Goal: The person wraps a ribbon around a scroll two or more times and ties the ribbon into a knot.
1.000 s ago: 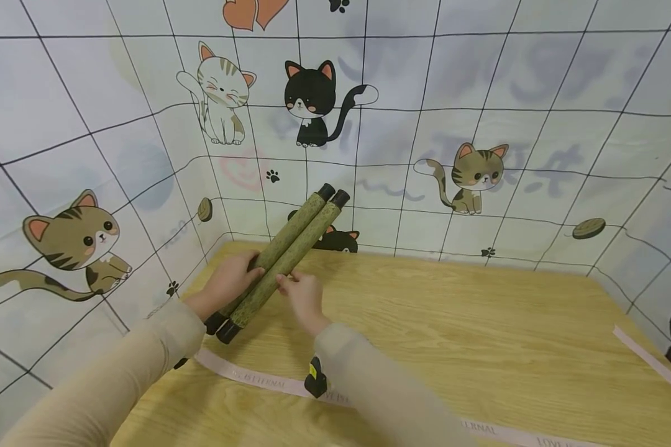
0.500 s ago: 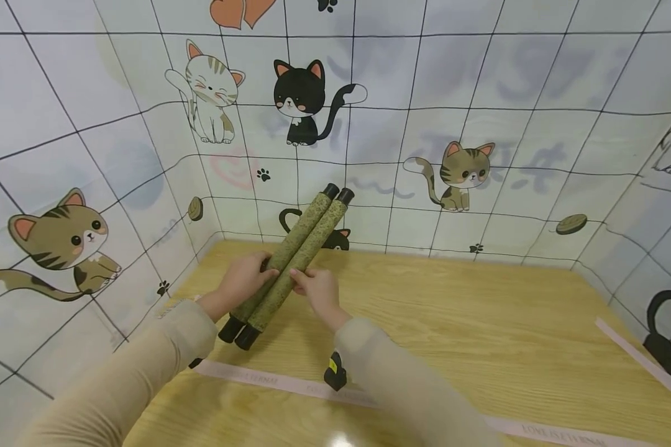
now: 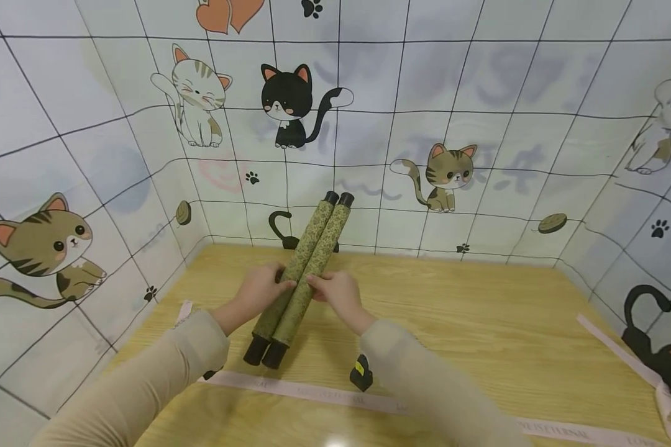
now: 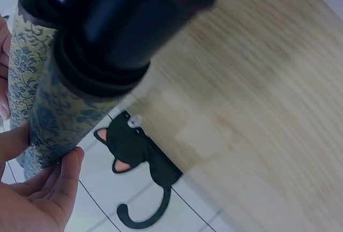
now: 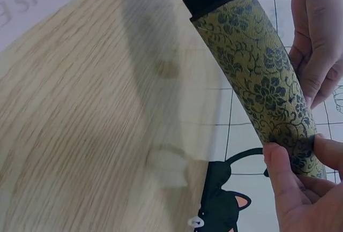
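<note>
A rolled scroll (image 3: 328, 239) is held slanting above the table, its two rolls lying side by side. Its yellow-green brocade carries dark flowers, and black knobs cap the ends. My left hand (image 3: 257, 288) grips the left roll about midway, thumb on top and fingers round the far side. On the other roll, my right hand (image 3: 340, 293) pinches the brocade between thumb and fingers. The left wrist view shows the left hand's fingertips against the brocade (image 4: 64, 119), below the large black knobs (image 4: 144, 17). Close up in the right wrist view is the patterned roll (image 5: 257, 66).
Under the hands lies a wood-grain table (image 3: 453, 323). A pink lettered ribbon (image 3: 313, 392) crosses it near the front, and another ribbon (image 3: 609, 344) runs along the right side. The white gridded wall (image 3: 369, 136) with printed cats stands close behind the scroll's far end.
Both hands have carried the scroll rightward, and its near end has swung right, so it slants less sideways. The head view has turned slightly right. The grips look the same.
</note>
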A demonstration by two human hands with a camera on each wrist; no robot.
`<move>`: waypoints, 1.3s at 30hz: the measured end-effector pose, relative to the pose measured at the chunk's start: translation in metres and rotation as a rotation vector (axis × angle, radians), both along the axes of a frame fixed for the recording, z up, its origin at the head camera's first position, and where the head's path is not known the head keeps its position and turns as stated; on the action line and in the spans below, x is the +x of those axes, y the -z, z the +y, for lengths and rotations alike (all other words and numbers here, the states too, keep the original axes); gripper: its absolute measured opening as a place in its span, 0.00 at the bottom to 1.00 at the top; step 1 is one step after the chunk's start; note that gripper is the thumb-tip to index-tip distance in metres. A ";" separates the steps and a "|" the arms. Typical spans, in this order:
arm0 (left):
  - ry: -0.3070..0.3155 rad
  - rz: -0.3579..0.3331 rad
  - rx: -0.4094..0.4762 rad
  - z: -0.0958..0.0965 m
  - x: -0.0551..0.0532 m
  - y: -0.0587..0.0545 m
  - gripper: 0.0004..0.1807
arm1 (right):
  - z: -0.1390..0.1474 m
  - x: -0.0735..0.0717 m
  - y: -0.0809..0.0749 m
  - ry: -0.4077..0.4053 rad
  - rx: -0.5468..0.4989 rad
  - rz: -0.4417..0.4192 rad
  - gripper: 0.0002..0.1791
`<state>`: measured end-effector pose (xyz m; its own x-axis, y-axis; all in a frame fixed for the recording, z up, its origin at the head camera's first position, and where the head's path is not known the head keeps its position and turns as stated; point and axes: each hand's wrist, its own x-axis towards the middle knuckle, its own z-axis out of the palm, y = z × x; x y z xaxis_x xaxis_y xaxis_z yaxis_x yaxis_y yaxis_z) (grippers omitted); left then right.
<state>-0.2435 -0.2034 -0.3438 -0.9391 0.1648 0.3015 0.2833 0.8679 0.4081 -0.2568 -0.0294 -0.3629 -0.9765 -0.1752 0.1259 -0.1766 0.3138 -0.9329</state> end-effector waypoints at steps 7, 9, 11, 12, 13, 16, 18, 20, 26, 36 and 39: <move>-0.034 -0.065 0.053 0.021 0.011 0.009 0.20 | 0.026 0.007 -0.001 -0.020 0.098 -0.030 0.19; -0.039 -0.095 0.080 0.028 0.015 0.011 0.21 | 0.034 0.009 -0.001 -0.038 0.094 -0.057 0.19; -0.037 -0.132 0.109 0.035 0.020 0.013 0.21 | 0.042 0.011 0.000 -0.052 0.071 -0.097 0.18; -0.039 -0.154 0.117 0.038 0.023 0.015 0.21 | 0.046 0.012 0.001 -0.062 0.058 -0.116 0.18; -0.037 -0.171 0.127 0.041 0.025 0.016 0.21 | 0.050 0.013 0.002 -0.067 0.043 -0.136 0.17; -0.032 -0.207 0.140 0.052 0.032 0.021 0.21 | 0.062 0.018 0.006 -0.074 0.031 -0.182 0.16; -0.025 -0.227 0.151 0.058 0.037 0.024 0.21 | 0.070 0.023 0.008 -0.072 0.031 -0.208 0.17; -0.015 -0.247 0.166 0.065 0.041 0.026 0.21 | 0.077 0.028 0.010 -0.068 0.039 -0.230 0.17; 0.026 -0.298 0.200 0.081 0.054 0.038 0.23 | 0.097 0.044 0.018 -0.073 0.053 -0.276 0.18; 0.110 -0.349 0.247 0.105 0.068 0.051 0.22 | 0.129 0.060 0.026 -0.130 0.156 -0.263 0.17; 0.131 -0.355 0.261 0.111 0.072 0.052 0.20 | 0.136 0.063 0.029 -0.125 0.175 -0.275 0.16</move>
